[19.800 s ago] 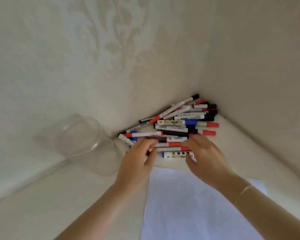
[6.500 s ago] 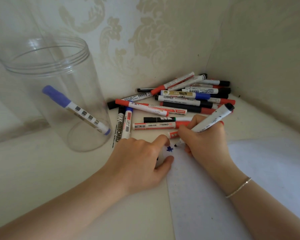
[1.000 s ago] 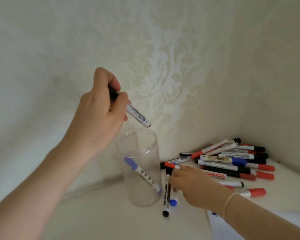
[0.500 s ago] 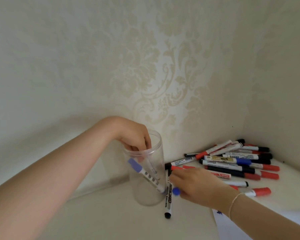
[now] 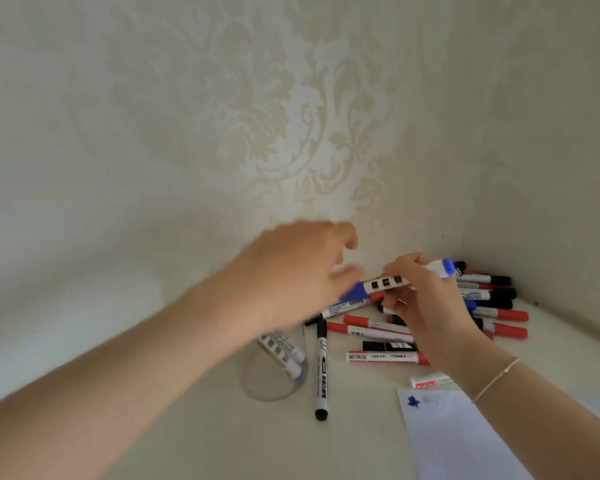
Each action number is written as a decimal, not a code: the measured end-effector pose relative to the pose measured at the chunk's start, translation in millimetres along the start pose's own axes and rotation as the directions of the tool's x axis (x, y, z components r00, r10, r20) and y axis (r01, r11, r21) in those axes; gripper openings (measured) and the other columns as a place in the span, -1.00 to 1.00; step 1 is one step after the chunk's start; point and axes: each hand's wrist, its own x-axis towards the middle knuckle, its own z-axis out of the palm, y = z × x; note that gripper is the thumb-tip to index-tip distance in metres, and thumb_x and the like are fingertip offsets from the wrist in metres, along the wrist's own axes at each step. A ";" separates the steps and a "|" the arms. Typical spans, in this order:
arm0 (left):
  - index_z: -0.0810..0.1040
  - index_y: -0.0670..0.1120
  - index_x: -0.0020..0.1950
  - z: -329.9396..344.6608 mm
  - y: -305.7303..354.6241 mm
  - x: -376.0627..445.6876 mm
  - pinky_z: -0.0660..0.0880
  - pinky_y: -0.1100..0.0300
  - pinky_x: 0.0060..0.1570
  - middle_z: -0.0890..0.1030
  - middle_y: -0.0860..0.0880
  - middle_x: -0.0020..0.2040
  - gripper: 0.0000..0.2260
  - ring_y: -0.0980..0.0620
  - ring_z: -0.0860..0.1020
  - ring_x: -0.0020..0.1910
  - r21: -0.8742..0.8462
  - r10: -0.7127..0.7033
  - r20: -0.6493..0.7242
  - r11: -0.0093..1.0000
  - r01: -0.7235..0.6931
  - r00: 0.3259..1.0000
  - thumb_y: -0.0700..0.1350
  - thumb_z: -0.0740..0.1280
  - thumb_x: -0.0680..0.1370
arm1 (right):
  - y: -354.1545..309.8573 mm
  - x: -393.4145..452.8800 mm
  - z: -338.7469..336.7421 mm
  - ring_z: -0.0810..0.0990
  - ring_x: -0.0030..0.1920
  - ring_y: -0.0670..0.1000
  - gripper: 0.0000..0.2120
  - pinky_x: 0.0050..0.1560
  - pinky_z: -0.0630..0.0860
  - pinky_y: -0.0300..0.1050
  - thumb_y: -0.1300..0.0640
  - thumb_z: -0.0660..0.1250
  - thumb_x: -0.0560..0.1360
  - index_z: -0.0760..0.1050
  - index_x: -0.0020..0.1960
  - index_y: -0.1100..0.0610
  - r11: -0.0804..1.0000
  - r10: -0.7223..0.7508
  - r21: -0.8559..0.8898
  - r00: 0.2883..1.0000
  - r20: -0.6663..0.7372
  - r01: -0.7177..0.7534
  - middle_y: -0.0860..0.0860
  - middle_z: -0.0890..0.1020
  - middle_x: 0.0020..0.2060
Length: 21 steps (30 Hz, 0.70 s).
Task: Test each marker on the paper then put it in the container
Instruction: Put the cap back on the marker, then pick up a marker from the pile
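1. Progress looked early: two markers (image 5: 284, 355) leaned inside the clear plastic container (image 5: 274, 386), while a blue scribble and a fainter smear (image 5: 421, 400) marked the top corner of the white paper (image 5: 465, 441).
2. Most of the job appeared to remain, judging by the pile of red, black and blue markers (image 5: 492, 306) heaped in the corner, with a black-capped marker (image 5: 322, 372) lying just beside the container.
3. The right hand (image 5: 423, 299) pinched a blue-capped marker (image 5: 395, 284) by its barrel, lifted above the pile and well apart from the paper.
4. The left hand (image 5: 291, 271), motion-blurred, was held with loosely spread fingers near that marker's cap (image 5: 352, 294); whether it touched the cap could not be told.
5. Uncapping seemed the step in hand.
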 end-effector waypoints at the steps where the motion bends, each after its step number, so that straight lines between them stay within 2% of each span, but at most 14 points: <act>1: 0.36 0.02 0.32 16.2 9.5 -4.3 0.48 0.11 0.01 0.52 0.08 0.16 -0.65 0.07 0.53 -0.02 0.022 0.008 0.088 1.000 -0.010 0.996 0.14 0.17 0.59 | -1.4 -0.9 -0.5 0.38 -0.44 0.02 -0.77 -0.45 0.39 -0.21 0.36 0.31 0.47 0.36 -0.30 0.16 1.000 -0.004 0.024 1.000 -0.004 0.004 0.03 0.44 -0.49; 2: 0.29 -0.03 0.36 33.2 15.4 -5.9 0.48 0.09 0.01 0.46 0.04 0.21 -0.60 0.04 0.51 0.02 0.056 -0.002 0.154 0.998 -0.007 0.988 0.15 0.14 0.60 | -2.3 -1.8 -0.9 0.36 -0.47 -0.01 -0.74 -0.47 0.37 -0.23 0.35 0.34 0.45 0.33 -0.31 0.14 0.999 -0.011 0.038 1.000 -0.005 0.011 0.00 0.41 -0.51; 4: 0.30 -0.08 0.30 58.3 16.1 -1.8 0.46 0.12 -0.11 0.45 0.01 0.11 -0.65 0.02 0.49 -0.05 0.063 0.003 0.155 0.998 -0.013 0.988 0.12 0.10 0.63 | -3.2 -4.8 -1.8 0.37 -0.48 -0.04 -0.70 -0.43 0.38 -0.22 0.34 0.38 0.43 0.31 -0.32 0.12 0.998 -0.028 0.050 1.000 -0.001 0.028 0.00 0.38 -0.50; 6: 0.35 -0.07 0.16 68.9 14.6 4.6 0.39 0.15 -0.25 0.45 0.04 -0.10 -0.77 0.03 0.48 -0.19 -0.097 0.007 0.138 0.995 0.006 0.990 0.06 0.09 0.65 | -4.5 -7.7 -5.2 0.39 -0.41 0.00 -0.68 -0.32 0.38 -0.14 0.33 0.41 0.41 0.29 -0.32 0.12 0.998 -0.037 0.049 0.999 0.015 0.036 0.05 0.37 -0.45; 7: 0.35 -0.07 0.13 71.5 15.0 6.7 0.38 0.15 -0.26 0.45 0.05 -0.14 -0.80 0.03 0.47 -0.22 -0.201 0.022 0.144 0.980 0.008 0.989 0.03 0.10 0.65 | -4.6 -8.6 -8.4 0.39 -0.39 0.01 -0.68 -0.30 0.38 -0.11 0.32 0.42 0.40 0.29 -0.32 0.12 0.998 -0.035 0.046 0.999 0.029 0.033 0.07 0.37 -0.43; 10: 0.34 -0.06 0.21 75.8 20.3 9.5 0.45 0.10 -0.15 0.52 0.01 -0.04 -0.81 0.03 0.51 -0.15 -0.394 0.107 0.185 0.919 -0.026 0.977 -0.02 0.13 0.65 | -4.6 -12.1 -15.7 0.40 -0.35 0.09 -0.75 -0.31 0.35 -0.06 0.27 0.42 0.42 0.35 -0.29 0.17 0.999 -0.023 -0.023 0.997 0.073 0.025 0.12 0.42 -0.42; 13: 0.28 -0.02 0.37 82.0 26.5 11.0 0.48 0.09 -0.03 0.59 -0.01 0.07 -0.68 0.03 0.56 -0.07 -0.487 0.114 0.257 0.873 0.026 0.960 0.02 0.13 0.64 | -5.0 -17.4 -22.3 0.46 -0.34 0.15 -0.83 -0.35 0.39 -0.06 0.24 0.40 0.43 0.43 -0.26 0.25 0.992 -0.031 -0.119 0.995 0.099 0.042 0.14 0.51 -0.43; 15: 0.38 -0.03 0.34 89.0 29.4 11.4 0.46 0.21 -0.04 0.62 0.12 0.00 -0.71 0.16 0.57 -0.07 -0.557 0.126 0.249 0.830 0.036 0.960 0.01 0.15 0.64 | -8.4 -21.1 -28.0 0.44 -0.40 0.11 -0.81 -0.44 0.35 -0.12 0.28 0.35 0.45 0.44 -0.32 0.25 0.984 -0.013 -0.174 0.993 0.115 0.033 0.12 0.53 -0.45; 16: 0.44 -0.04 0.29 91.6 31.4 10.6 0.41 0.33 -0.13 0.59 0.23 -0.12 -0.74 0.28 0.53 -0.17 -0.596 0.127 0.237 0.802 0.041 0.963 -0.01 0.17 0.64 | -11.1 -22.8 -30.8 0.43 -0.43 0.08 -0.79 -0.49 0.34 -0.15 0.30 0.32 0.46 0.44 -0.34 0.24 0.983 0.000 -0.184 0.993 0.121 0.022 0.13 0.52 -0.46; 17: 0.49 -0.03 0.23 95.1 32.6 10.2 0.35 0.40 -0.24 0.54 0.27 -0.26 -0.78 0.32 0.49 -0.29 -0.640 0.125 0.218 0.767 0.046 0.968 -0.02 0.19 0.63 | -13.6 -24.4 -33.2 0.42 -0.47 0.05 -0.78 -0.53 0.33 -0.18 0.32 0.29 0.46 0.43 -0.36 0.25 0.983 0.011 -0.184 0.992 0.126 0.012 0.13 0.51 -0.48; 19: 0.56 -0.03 0.11 102.0 35.4 10.7 0.28 0.35 -0.37 0.43 0.17 -0.41 -0.83 0.23 0.37 -0.46 -0.713 0.132 0.168 0.701 0.028 0.977 -0.02 0.22 0.62 | -17.4 -27.2 -37.0 0.40 -0.53 0.02 -0.76 -0.58 0.31 -0.22 0.35 0.26 0.46 0.41 -0.38 0.26 0.986 0.020 -0.169 0.991 0.133 0.003 0.13 0.49 -0.50; 21: 0.56 -0.04 0.05 107.9 39.6 11.9 0.25 0.33 -0.42 0.40 -0.02 -0.41 -0.86 0.19 0.29 -0.50 -0.777 0.138 0.118 0.630 0.004 0.983 -0.04 0.24 0.61 | -19.2 -28.5 -40.8 0.39 -0.56 0.02 -0.75 -0.60 0.31 -0.23 0.36 0.25 0.46 0.40 -0.39 0.26 0.986 0.020 -0.168 0.991 0.133 0.002 0.12 0.47 -0.52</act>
